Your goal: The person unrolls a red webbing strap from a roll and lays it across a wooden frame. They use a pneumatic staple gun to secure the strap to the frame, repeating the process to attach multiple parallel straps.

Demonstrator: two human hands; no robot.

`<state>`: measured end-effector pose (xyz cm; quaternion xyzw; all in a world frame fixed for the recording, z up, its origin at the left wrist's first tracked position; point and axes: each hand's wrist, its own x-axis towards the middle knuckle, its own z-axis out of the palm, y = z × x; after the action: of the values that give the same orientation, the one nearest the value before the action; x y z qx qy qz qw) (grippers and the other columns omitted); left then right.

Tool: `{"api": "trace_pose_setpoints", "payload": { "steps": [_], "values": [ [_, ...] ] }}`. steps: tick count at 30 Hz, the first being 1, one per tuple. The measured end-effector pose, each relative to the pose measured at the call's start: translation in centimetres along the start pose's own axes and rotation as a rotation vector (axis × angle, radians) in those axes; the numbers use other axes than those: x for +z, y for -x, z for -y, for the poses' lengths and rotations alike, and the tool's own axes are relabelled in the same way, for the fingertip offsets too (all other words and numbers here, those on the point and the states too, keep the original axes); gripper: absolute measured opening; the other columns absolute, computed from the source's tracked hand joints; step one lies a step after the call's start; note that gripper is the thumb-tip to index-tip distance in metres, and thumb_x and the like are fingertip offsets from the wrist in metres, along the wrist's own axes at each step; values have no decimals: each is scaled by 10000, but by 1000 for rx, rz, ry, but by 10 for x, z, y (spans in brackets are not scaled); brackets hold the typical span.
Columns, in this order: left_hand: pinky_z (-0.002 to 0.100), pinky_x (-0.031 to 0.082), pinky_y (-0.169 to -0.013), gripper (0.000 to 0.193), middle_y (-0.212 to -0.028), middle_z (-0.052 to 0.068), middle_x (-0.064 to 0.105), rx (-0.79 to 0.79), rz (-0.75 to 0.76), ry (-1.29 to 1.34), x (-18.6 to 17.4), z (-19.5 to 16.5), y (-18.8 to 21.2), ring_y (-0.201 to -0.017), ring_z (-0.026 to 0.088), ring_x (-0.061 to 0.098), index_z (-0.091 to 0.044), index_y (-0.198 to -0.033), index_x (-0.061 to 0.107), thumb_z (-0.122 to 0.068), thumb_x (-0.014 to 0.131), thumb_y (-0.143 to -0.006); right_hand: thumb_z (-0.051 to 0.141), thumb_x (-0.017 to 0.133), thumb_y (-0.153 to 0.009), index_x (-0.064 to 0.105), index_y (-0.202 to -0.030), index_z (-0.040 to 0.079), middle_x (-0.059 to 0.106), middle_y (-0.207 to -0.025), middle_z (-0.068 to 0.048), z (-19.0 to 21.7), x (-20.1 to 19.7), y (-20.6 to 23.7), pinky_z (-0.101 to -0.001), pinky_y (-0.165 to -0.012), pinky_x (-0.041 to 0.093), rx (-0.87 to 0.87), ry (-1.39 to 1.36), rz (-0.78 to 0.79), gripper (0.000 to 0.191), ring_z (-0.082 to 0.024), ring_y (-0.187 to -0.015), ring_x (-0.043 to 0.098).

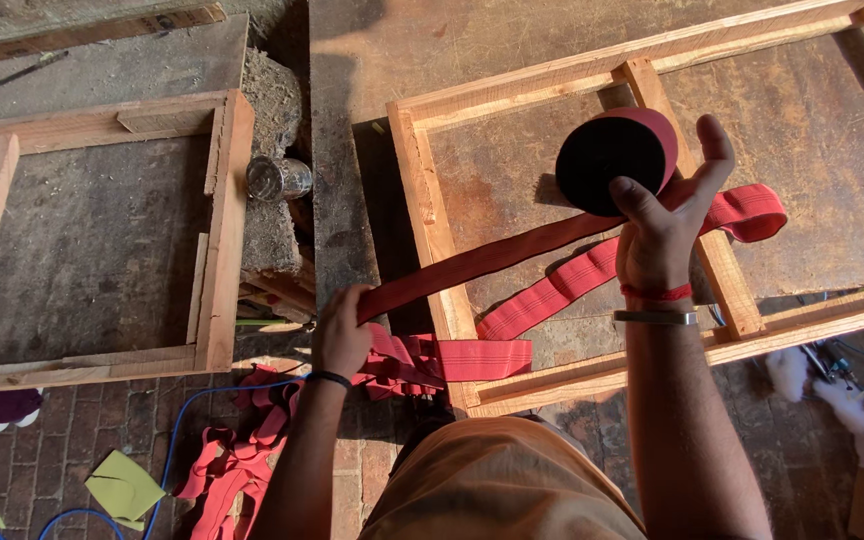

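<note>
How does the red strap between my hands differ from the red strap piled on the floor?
The strap between the hands is pulled straight and flat from left hand to the roll in the right hand. The floor strap lies loose, crumpled, in shade. Both are red webbing.

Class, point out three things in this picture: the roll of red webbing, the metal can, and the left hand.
roll of red webbing [607,165], head view, on its dark flat face.
metal can [277,178], head view, on its shiny side.
left hand [340,335], head view, on its back.

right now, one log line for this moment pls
left hand: grips red webbing strap | right hand: holds webbing roll | strap taut between hands | below: wooden frame
</note>
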<state>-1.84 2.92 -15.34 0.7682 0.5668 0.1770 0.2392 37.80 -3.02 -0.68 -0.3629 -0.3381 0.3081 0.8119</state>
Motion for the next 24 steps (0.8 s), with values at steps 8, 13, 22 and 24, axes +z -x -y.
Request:
{"api": "trace_pose_setpoints", "payload": {
  "steps": [8, 13, 22, 24],
  "values": [
    [477, 413, -1140, 801, -1552, 207, 425, -134, 161, -7, -16, -24, -16, -1413, 345, 462, -88, -1502, 423, -220, 822, -820, 46, 779, -773, 311, -1566, 49, 580, -1295, -152, 22, -17, 1, -437, -1068, 558, 107, -52, -110, 921, -286, -1179, 630],
    [466, 405, -1117, 970, -1483, 289, 458, 552, 254, 570, 41, -202, -23, -1380, 416, 469, -12, -1528, 287, -298, 858, -798, 27, 765, -728, 339, -1579, 33, 569, -1324, -134, 3, 22, 20, -425, -1021, 566, 164, -108, -56, 952, -278, -1161, 636],
    [448, 558, -914, 318, -1158, 131, 721, -195, -1, 205, 1, -41, -16, -1100, 333, 694, -112, -1230, 646, -53, 566, -928, -28, 793, -847, 311, -1629, 68, 531, -1399, -136, 12, -14, 6, -439, -1109, 571, -64, -54, -96, 923, -300, -1188, 601],
    [453, 535, -978, 397, -1245, 147, 662, -478, 173, 96, -18, -5, -13, -1158, 327, 660, -90, -1310, 563, -188, 676, -943, -2, 787, -866, 316, -1611, 61, 538, -1397, -150, 15, -20, 1, -437, -1096, 563, -55, -69, -98, 883, -300, -1191, 602]
  ]
}}
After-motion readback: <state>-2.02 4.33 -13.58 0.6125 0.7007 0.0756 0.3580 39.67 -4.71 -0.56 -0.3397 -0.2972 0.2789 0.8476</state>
